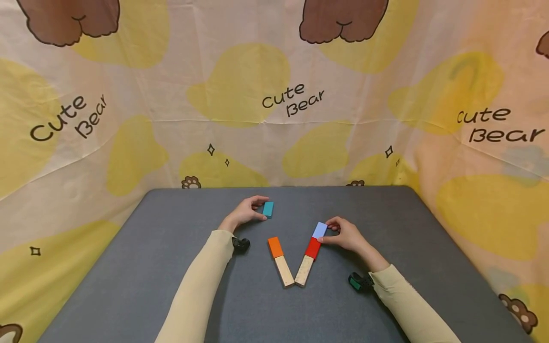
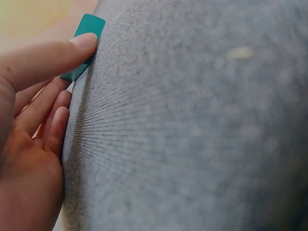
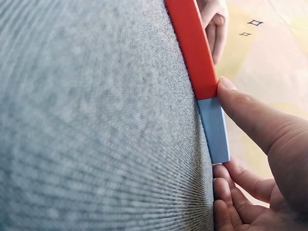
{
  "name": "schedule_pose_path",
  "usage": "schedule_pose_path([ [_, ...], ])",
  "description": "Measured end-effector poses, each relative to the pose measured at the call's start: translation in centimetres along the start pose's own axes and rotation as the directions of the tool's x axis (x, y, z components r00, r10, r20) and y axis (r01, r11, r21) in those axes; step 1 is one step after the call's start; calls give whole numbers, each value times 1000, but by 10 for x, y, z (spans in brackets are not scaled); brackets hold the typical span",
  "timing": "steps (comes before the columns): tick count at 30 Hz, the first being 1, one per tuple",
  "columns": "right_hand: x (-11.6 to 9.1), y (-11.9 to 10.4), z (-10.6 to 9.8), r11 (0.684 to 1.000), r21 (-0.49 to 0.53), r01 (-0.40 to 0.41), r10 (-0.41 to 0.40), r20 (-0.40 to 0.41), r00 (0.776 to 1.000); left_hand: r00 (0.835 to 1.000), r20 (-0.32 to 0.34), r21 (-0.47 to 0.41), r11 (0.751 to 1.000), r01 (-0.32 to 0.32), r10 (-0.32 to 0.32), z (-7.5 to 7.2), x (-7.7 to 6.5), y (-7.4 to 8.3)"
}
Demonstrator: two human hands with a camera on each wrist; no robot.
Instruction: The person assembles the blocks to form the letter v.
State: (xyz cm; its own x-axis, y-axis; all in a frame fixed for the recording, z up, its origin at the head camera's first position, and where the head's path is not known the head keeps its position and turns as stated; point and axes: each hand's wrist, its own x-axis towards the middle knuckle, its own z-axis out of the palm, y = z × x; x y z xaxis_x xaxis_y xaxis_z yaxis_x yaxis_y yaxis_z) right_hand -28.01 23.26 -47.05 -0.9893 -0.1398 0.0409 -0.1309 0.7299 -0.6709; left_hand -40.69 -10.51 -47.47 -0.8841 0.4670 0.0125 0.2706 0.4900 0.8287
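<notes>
My left hand (image 1: 245,212) pinches a teal block (image 1: 268,209) by its ends at the back of the table; thumb and index finger hold it in the left wrist view too. To the right, my right hand (image 1: 348,236) grips a light blue block (image 1: 319,229), the thumb by its seam with a red block (image 3: 192,48) and a fingertip at its far end. Below the red block lies a plain wooden block (image 1: 304,272), making one slanted row. An orange block (image 1: 276,247) and another wooden block (image 1: 284,272) form a second row. Both rows nearly meet at the near end, like a V.
The blocks lie on a grey cloth-covered table (image 1: 150,267). Behind it hangs a yellow and cream printed curtain (image 1: 240,143). Each wrist wears a dark device, one by the left sleeve (image 1: 197,281) and one by the right sleeve (image 1: 407,300).
</notes>
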Motion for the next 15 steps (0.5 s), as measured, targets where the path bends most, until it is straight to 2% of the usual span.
schedule_pose_path([
  [8, 0, -1, -1, 1000, -8, 0, 0, 0, 1000, 1000, -23, -7, 1000, -1, 1, 1, -2, 1],
  [15, 0, -2, -1, 1000, -12, 3, -3, 3, 1000, 999, -30, -65, 998, -13, 11, 1, -6, 0],
])
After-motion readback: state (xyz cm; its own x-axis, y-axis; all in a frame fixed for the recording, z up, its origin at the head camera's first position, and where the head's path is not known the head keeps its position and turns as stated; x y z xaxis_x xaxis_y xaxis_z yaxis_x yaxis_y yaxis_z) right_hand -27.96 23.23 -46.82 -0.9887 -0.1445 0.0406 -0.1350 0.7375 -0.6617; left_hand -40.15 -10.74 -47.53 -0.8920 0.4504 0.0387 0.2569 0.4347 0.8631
